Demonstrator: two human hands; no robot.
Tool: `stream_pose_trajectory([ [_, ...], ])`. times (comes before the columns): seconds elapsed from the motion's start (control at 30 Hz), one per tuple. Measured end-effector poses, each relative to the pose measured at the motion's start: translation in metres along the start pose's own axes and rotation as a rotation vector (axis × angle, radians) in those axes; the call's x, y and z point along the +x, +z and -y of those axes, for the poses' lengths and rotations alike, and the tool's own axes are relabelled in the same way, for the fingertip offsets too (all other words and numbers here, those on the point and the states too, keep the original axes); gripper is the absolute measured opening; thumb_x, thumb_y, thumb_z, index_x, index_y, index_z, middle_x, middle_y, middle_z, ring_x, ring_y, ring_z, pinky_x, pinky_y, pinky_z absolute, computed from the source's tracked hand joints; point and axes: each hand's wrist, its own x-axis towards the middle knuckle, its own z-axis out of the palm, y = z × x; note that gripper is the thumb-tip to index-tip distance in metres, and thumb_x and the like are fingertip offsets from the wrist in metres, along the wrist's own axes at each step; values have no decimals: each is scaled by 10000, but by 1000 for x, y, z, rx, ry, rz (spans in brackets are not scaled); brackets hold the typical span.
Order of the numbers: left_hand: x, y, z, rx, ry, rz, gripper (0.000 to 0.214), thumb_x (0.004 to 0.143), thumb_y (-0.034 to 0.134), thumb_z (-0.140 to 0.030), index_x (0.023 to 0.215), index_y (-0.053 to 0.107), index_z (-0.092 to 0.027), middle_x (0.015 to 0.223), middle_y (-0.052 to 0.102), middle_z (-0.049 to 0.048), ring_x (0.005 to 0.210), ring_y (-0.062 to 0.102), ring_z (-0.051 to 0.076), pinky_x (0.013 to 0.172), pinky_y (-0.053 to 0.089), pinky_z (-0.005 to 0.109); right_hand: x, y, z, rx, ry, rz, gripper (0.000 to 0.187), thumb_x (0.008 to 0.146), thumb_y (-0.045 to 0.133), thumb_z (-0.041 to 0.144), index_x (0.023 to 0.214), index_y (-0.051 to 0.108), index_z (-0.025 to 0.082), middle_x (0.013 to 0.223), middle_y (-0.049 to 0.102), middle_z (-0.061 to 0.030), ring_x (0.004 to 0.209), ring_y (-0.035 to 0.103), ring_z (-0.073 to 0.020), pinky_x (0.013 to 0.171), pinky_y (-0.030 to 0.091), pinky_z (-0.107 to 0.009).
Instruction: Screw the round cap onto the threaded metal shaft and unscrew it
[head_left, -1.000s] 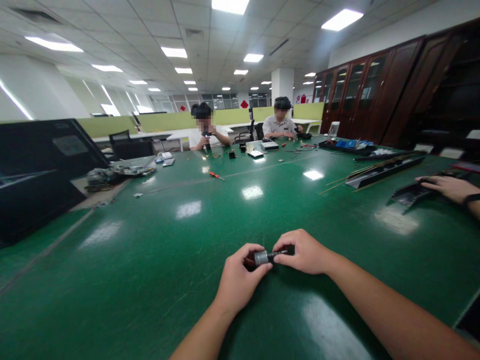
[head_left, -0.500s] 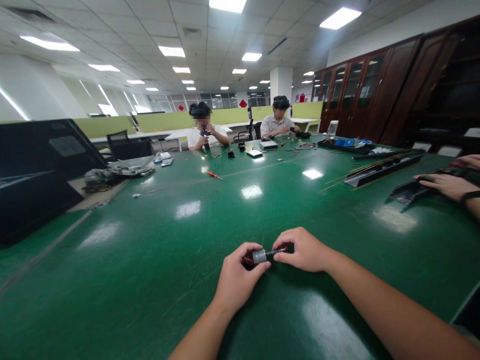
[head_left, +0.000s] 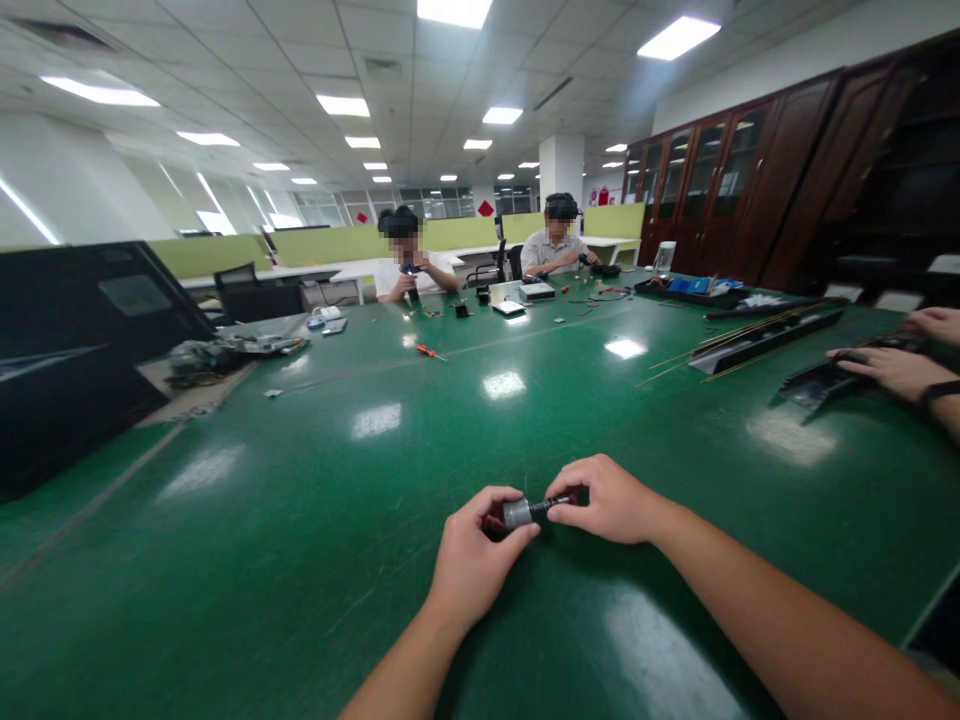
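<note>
A small silver cylinder with a dark ridged shaft [head_left: 517,515], which looks like a small electric motor, is held just above the near part of the green table [head_left: 315,470]. My left hand [head_left: 480,545] grips its thick body between thumb and fingers. On the other side, the fingertips of my right hand [head_left: 600,500] pinch the thin shaft end. The shaft points right, nearly level. My fingers cover both ends of it.
An orange screwdriver [head_left: 429,351] lies mid-table. Black channels with thin rods [head_left: 765,340] are at the right, near another person's hands [head_left: 885,370] on a dark part. A large black panel [head_left: 82,350] stands left beside circuit parts [head_left: 232,350]. Two people sit across.
My hands and the silver piece stay almost in place, with only a very slight shift left. At the right edge, the other person's farther hand has moved a little.
</note>
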Motion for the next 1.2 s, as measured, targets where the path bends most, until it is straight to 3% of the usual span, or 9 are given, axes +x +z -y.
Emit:
stream_pose_trajectory([
  [1.2,1,-1,-3,-6,-19,-51,295,721,742,-339,981,673,-219,892,691,14,749,611,195,723,471,322,1,-6,-6,20,5,-2,139,792,685,269,852,761,170,733,699,-27,657,623,-143,628,453,-236],
])
